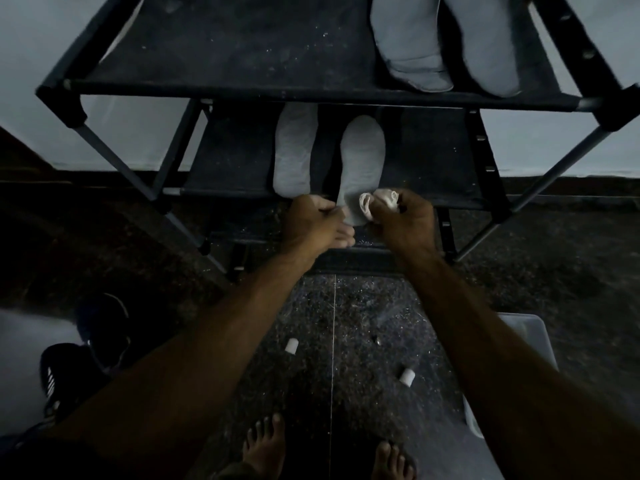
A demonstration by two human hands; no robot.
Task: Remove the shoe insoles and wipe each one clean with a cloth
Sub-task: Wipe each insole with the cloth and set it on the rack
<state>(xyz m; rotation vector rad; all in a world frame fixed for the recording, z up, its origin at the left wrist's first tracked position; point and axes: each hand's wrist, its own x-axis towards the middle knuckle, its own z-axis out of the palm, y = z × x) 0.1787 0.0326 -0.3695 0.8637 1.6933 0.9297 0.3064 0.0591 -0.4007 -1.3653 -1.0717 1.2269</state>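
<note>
Insole (362, 157) on lower shelf (433, 161), second insole (294, 150) beside.

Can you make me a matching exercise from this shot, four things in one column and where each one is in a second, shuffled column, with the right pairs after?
Things
1. cloth
2. pair of insoles
3. dark shoes
4. insole being wiped

Places
A. on the floor, left of the arms
B. on the top shelf, right side
C. bunched in the right hand
D. on the lower shelf, its near end pinched by the left hand

Pairs: 1-C, 2-B, 3-A, 4-D
</note>
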